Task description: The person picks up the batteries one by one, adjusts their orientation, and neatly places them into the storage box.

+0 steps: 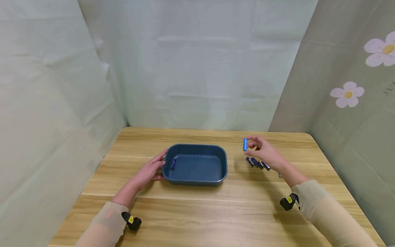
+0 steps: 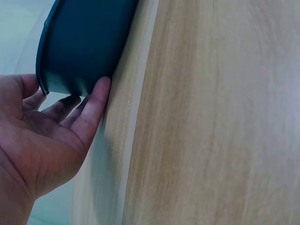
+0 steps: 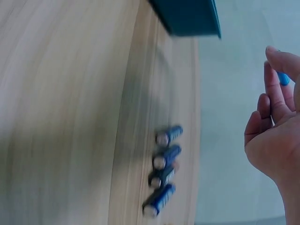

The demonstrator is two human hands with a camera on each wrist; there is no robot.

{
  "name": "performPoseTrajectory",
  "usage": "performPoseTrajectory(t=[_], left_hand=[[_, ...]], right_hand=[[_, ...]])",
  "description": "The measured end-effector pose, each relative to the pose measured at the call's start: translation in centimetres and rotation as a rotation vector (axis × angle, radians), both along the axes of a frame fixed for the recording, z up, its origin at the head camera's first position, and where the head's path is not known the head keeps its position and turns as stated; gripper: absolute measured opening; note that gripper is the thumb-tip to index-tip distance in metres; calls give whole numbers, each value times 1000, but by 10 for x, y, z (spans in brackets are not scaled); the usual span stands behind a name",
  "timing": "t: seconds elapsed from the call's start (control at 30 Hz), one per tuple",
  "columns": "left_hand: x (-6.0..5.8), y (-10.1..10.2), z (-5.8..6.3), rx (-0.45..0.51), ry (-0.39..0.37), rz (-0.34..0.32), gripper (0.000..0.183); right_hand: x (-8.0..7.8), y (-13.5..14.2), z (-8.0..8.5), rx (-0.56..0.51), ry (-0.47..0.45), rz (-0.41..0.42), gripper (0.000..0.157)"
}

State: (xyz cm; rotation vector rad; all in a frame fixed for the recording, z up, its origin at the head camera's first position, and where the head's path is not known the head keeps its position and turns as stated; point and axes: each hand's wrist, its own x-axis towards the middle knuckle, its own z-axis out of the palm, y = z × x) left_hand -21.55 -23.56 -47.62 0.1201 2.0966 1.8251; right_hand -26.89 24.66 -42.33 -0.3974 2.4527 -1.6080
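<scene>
My left hand point(image 1: 152, 169) holds the left end of a dark blue plastic basin point(image 1: 195, 182), its fingers spread from the rim down the outer wall. In the left wrist view, fingertips press that wall point(image 2: 89, 51) from rim to base. Inside the basin, near its left wall, lies one dark blue battery point(image 1: 173, 164). Right of the basin, my right hand point(image 1: 263, 151) pinches a bright blue battery point(image 1: 245, 144) upright between thumb and fingers, raised over the table. In the right wrist view, the thumb and fingers mostly cover this blue battery point(image 3: 283, 78).
Several dark blue batteries point(image 3: 161, 157) lie side by side on the wooden table point(image 1: 191, 212) below the right hand. A small pale object point(image 1: 279, 175) shows partly beside the right wrist. Pale cloth point(image 1: 200, 68) hangs behind and on both sides of the table.
</scene>
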Motion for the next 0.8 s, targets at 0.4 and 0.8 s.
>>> performPoseTrajectory(t=[0.4,0.8], left_hand=[[1,-1,-1,-8,8,-7,58],[1,-1,0,-4,0,5,57]], right_hand=[[-1,-59,6,-61,30,24,60],[-1,-125,9,-118,2,82,61]])
